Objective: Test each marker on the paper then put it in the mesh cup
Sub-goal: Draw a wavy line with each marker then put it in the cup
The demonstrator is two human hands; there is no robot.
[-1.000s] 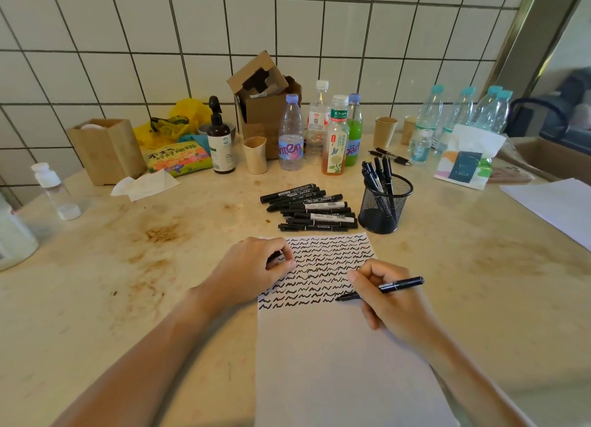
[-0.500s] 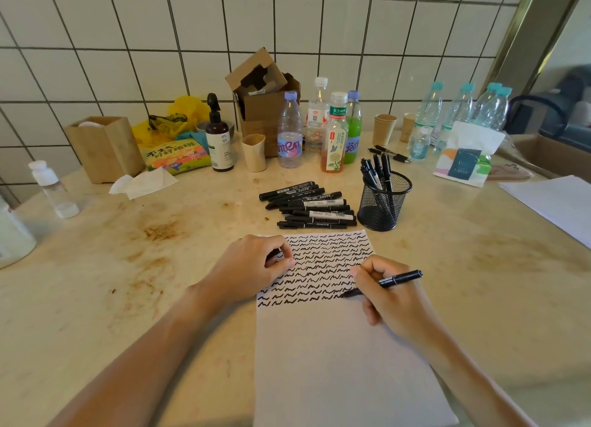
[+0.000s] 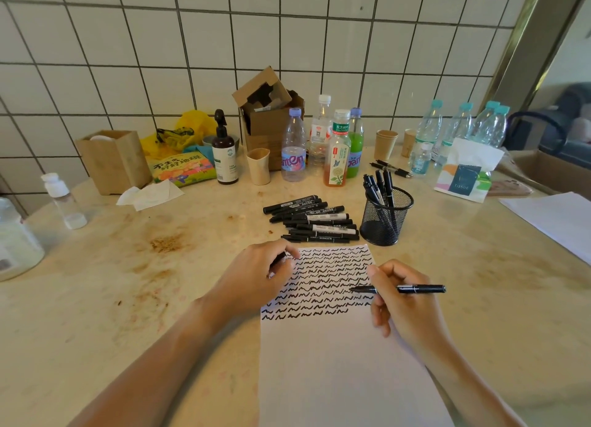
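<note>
Over the scribbled white paper sheet, the right hand is pinching a slim black plastic marker, probably light, stiff and best held mid-barrel; the left hand is curling around a small dark thing, likely its cap. Black mesh cup is standing just beyond; a packet is reading "TISSUE".

The right hand, gripping an uncapped slim black marker, now sits slightly higher on the white sheet of paper than a second ago, its tip moved from the lowest row of black squiggles up to the right end of a row above. The marker lies flatter, nearly level. The last row now ends short of the sheet's right edge.
</note>
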